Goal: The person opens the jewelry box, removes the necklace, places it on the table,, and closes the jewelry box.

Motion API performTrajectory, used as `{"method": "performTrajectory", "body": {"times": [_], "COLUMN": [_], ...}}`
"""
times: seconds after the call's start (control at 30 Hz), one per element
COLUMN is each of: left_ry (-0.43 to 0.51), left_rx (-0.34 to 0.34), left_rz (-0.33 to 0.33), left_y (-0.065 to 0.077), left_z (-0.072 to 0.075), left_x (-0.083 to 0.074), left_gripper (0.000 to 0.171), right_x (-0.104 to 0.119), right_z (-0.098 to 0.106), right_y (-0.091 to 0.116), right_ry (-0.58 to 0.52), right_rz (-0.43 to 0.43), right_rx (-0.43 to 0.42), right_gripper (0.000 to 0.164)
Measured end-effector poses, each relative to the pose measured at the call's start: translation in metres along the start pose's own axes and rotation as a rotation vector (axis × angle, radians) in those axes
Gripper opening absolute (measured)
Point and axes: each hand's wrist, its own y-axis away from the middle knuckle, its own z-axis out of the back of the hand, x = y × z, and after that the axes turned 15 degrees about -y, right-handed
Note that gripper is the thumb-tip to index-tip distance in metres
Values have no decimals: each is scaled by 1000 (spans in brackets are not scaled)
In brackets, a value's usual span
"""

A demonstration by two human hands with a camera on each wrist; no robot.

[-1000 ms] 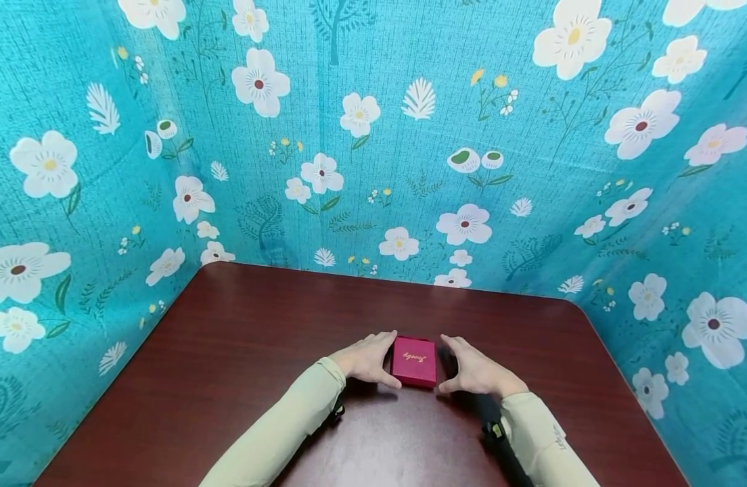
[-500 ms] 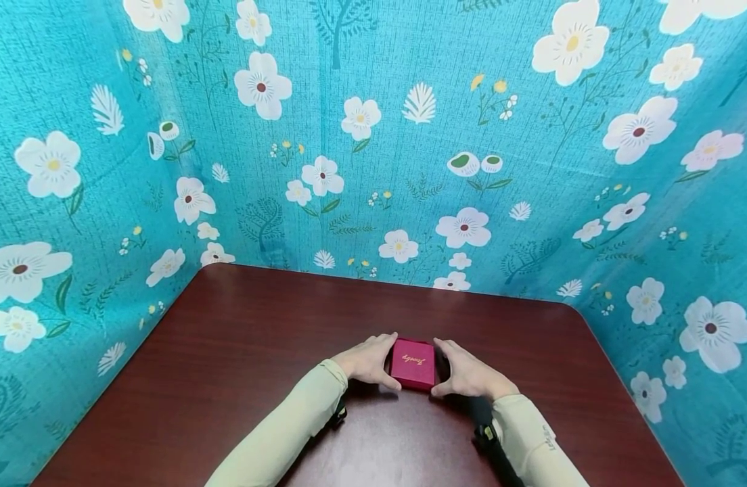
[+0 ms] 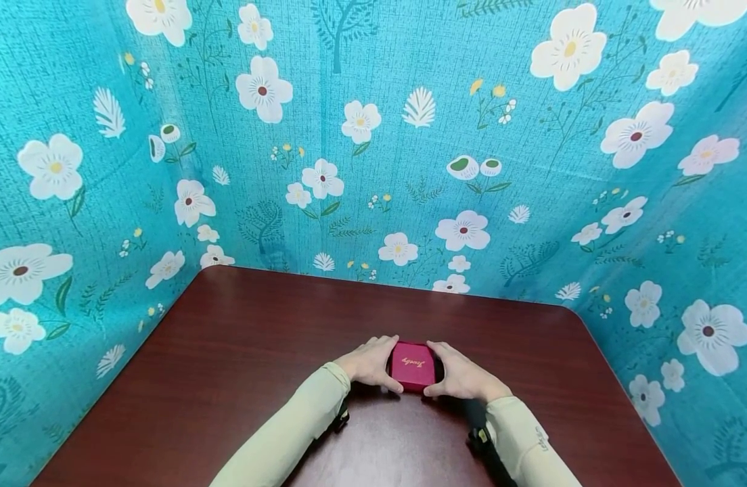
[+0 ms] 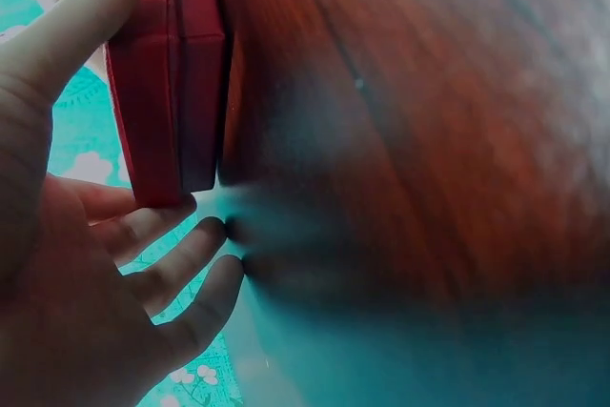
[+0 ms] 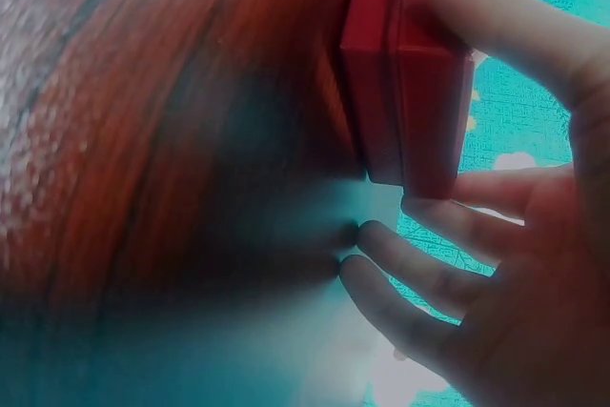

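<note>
A small red jewelry box [image 3: 413, 367] with gold lettering lies on the dark wooden table, its lid on. My left hand [image 3: 369, 364] grips it from the left side, the thumb at the near edge and the fingertips round the far edge. From the right side, my right hand [image 3: 467, 376] holds it in the same way. In the left wrist view the thumb lies on the red box [image 4: 152, 111], and the lower fingers reach down to the tabletop. The right wrist view has the thumb against the box [image 5: 424, 111], with a fingertip at its far corner.
The brown tabletop [image 3: 276, 331] has rounded far corners. Blue cloth [image 3: 361, 169] with white flowers hangs behind it and along both sides. Each wrist carries a black strap with a small device, such as the right strap [image 3: 482, 436].
My right hand has moved left, from just beside the jewelry box to gripping its right side. The left hand has stayed almost in place at the left side.
</note>
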Motion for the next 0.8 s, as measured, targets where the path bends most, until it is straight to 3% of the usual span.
{"method": "performTrajectory", "body": {"times": [0.4, 0.8], "left_ry": [-84, -127], "left_rx": [-3, -31], "left_rz": [23, 9], "left_y": [-1, 3], "left_z": [-3, 0], "left_x": [-6, -8], "left_gripper": [111, 101], "right_x": [2, 4], "right_z": [-5, -8], "right_y": [-4, -5], "right_ry": [41, 66], "right_rz": [-19, -23], "right_rx": [-6, 3], "right_gripper": [108, 110]}}
